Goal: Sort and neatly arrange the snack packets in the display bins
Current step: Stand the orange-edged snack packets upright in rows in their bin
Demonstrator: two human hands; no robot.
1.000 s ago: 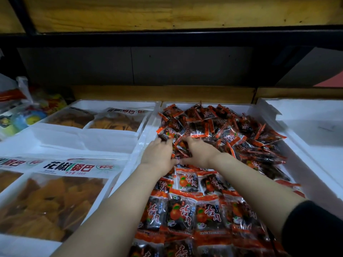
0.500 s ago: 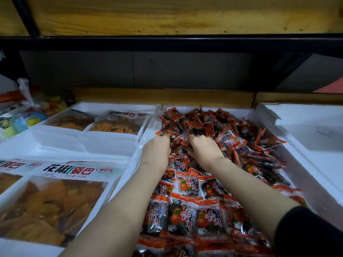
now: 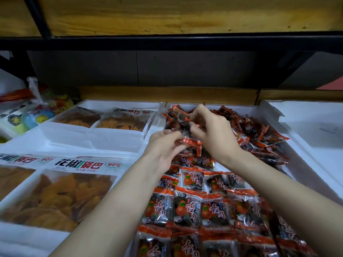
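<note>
Red-and-black snack packets (image 3: 187, 210) filling white foam bin (image 3: 304, 156), forearms stretched over it, left hand (image 3: 163, 148) and right hand (image 3: 213, 130) close together near far edge, fingers curled, each pinching packets

Big crisp bag (image 3: 61, 191) on the left reads 花椒锅巴, with 368克 in small print under it. The little red packets (image 3: 187, 210) say 杏肉. The far bag (image 3: 128, 119) has the same label, upside down.
</note>
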